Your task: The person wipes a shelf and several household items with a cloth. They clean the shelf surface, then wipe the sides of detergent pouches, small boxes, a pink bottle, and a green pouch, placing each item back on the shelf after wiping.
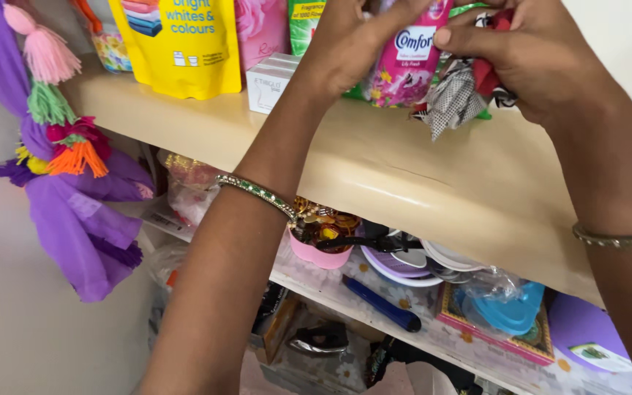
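Observation:
Both my hands reach up to a beige shelf [374, 172]. My left hand [349, 44] is curled around the side of a pink refill pouch [411, 62] that stands on the shelf. My right hand [532, 55] pinches a bunched piece of cloth [459, 95], grey-patterned with a bit of red, right beside the pouch. The cloth hangs over the shelf's front edge. Each wrist wears a thin bangle.
A yellow detergent pouch [181, 44], a small white box [272, 80] and a pink packet [261, 29] stand left of my hands. Purple cloth with coloured tassels [67, 168] hangs at the far left. The lower shelf holds a pink bowl [320, 252], plates [404, 267] and a blue lid [510, 311].

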